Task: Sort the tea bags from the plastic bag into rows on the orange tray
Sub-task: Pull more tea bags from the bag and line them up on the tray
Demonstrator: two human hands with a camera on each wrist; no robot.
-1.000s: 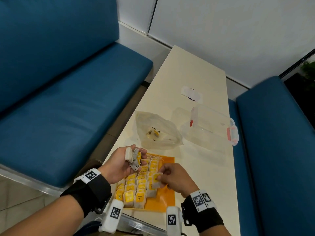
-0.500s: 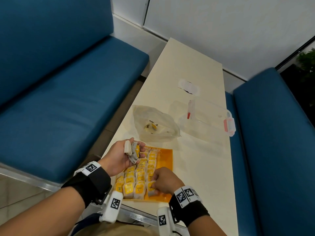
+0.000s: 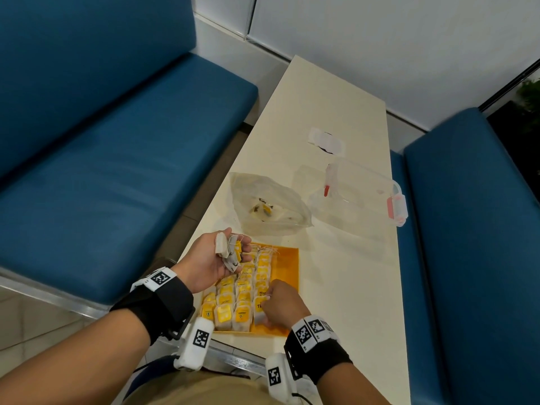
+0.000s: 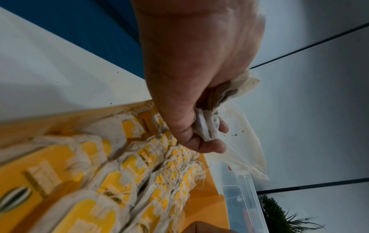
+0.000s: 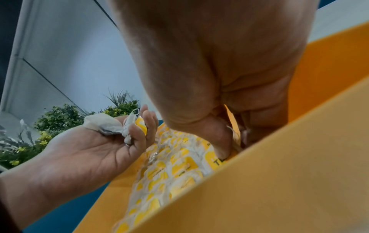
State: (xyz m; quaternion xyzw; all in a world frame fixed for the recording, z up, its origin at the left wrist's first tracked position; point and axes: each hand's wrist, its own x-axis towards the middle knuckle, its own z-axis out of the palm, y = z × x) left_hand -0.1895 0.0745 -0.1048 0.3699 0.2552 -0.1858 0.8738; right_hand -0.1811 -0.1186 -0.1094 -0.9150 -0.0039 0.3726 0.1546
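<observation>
The orange tray [image 3: 287, 264] lies at the near end of the table, with rows of tea bags [image 3: 242, 290] with yellow tags filling its left part. My left hand [image 3: 222, 252] hovers palm up over the tray's far left corner and holds a small bunch of tea bags [image 3: 226, 249] in its curled fingers [image 5: 137, 134]. Low in the tray, my right hand [image 3: 267, 309] pinches a tea bag [image 3: 259, 309] at the near end of the rightmost row. The plastic bag [image 3: 268, 206] lies beyond the tray with a little left inside.
A clear plastic box [image 3: 359, 197] with pink latches lies right of the bag, with a white paper scrap [image 3: 327, 140] farther back. Blue benches [image 3: 111, 171] flank the narrow table [image 3: 350, 287] on both sides. The tray's right strip is bare orange.
My right hand has moved toward me along the rightmost row and lowered its tea bag into the tray's near end. The left hand has stayed put with its bunch.
</observation>
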